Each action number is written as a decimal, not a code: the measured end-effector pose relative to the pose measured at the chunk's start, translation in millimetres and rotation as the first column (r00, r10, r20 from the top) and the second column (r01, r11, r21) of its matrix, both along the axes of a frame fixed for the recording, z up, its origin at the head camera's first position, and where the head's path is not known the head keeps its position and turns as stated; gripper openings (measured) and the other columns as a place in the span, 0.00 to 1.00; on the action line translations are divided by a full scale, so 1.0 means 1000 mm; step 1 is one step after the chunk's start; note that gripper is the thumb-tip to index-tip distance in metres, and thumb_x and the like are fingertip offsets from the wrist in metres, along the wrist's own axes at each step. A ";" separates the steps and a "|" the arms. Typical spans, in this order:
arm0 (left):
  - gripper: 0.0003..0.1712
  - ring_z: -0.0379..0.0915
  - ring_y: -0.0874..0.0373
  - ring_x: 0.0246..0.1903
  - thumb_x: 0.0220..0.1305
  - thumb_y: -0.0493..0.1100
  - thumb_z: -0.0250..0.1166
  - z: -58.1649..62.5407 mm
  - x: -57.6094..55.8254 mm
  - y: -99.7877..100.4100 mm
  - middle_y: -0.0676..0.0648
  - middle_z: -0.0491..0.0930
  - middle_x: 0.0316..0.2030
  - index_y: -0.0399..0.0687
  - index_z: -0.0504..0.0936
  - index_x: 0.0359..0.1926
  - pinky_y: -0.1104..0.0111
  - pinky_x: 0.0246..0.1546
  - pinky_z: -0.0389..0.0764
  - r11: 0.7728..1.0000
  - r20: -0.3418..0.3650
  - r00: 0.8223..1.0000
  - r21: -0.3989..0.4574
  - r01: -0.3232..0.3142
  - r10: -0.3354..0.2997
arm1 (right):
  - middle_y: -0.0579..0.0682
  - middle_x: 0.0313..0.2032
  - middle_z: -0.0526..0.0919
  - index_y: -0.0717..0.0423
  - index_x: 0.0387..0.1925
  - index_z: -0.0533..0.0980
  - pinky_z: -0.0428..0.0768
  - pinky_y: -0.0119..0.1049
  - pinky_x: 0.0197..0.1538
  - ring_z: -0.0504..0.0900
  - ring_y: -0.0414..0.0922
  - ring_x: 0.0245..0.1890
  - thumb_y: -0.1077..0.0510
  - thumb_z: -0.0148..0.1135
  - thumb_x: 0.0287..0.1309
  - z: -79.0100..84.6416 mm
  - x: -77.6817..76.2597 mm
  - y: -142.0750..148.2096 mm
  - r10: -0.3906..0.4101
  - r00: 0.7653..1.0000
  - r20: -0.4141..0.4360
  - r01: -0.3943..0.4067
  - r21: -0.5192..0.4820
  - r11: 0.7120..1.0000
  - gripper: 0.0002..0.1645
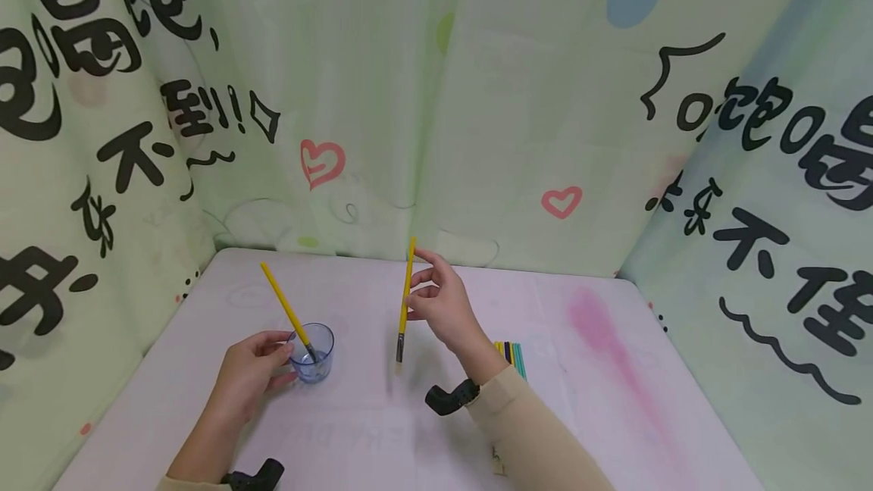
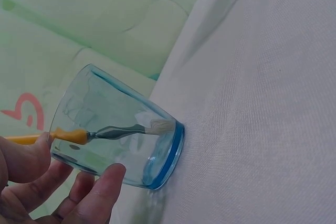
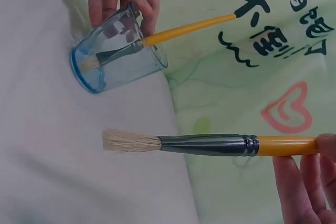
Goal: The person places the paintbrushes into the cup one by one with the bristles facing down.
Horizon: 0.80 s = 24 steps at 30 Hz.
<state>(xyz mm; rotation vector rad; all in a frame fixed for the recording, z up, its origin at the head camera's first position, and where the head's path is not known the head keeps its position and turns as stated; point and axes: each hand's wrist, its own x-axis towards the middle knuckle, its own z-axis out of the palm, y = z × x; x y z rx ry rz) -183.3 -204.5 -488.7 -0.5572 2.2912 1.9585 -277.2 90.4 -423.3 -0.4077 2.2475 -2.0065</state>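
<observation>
My left hand (image 1: 247, 373) holds a clear bluish glass (image 1: 323, 371) by its side, fingers and thumb around it. The glass stands upright on the table. In it leans a yellow-handled paintbrush (image 1: 278, 290), its pale bristles near the bottom in the left wrist view. My right hand (image 1: 446, 305) pinches a second yellow paintbrush (image 3: 210, 145) by its handle, to the right of the glass. This brush hangs nearly upright, tip down, apart from the glass. Its bristles (image 3: 131, 141) look pale and dry in the right wrist view.
Several thin coloured sticks (image 1: 518, 361) lie on the table, partly hidden behind the right forearm. A pale cloth covers the table (image 1: 355, 430), with a pink streak (image 1: 614, 347) at right. Printed curtains (image 1: 382, 97) enclose the back and both sides.
</observation>
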 end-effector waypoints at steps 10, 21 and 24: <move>0.23 0.81 0.54 0.48 0.80 0.38 0.63 0.001 0.000 0.000 0.38 0.77 0.51 0.35 0.76 0.70 0.61 0.46 0.94 1.000 -0.001 1.000 0.004 -0.001 0.001 | 0.55 0.48 0.78 0.39 0.78 0.68 0.95 0.47 0.43 0.84 0.45 0.40 0.74 0.66 0.65 0.012 -0.003 -0.039 0.046 0.997 -0.066 -0.048 -0.032 0.998 0.46; 0.24 0.80 0.55 0.47 0.80 0.37 0.62 0.001 0.002 -0.001 0.36 0.78 0.52 0.32 0.75 0.71 0.61 0.46 0.94 1.000 -0.015 1.000 0.012 0.008 -0.008 | 0.57 0.49 0.78 0.36 0.77 0.70 0.95 0.47 0.43 0.84 0.46 0.42 0.75 0.66 0.66 0.010 0.007 -0.079 0.080 0.993 -0.091 -0.084 -0.049 0.995 0.46; 0.24 0.80 0.55 0.47 0.80 0.37 0.62 0.000 0.001 -0.001 0.37 0.78 0.51 0.33 0.75 0.71 0.61 0.46 0.94 1.000 -0.012 1.000 0.013 0.006 -0.006 | 0.56 0.49 0.79 0.35 0.77 0.70 0.95 0.49 0.44 0.84 0.45 0.42 0.74 0.66 0.66 0.008 0.009 -0.087 0.074 0.992 -0.098 -0.081 -0.066 0.995 0.46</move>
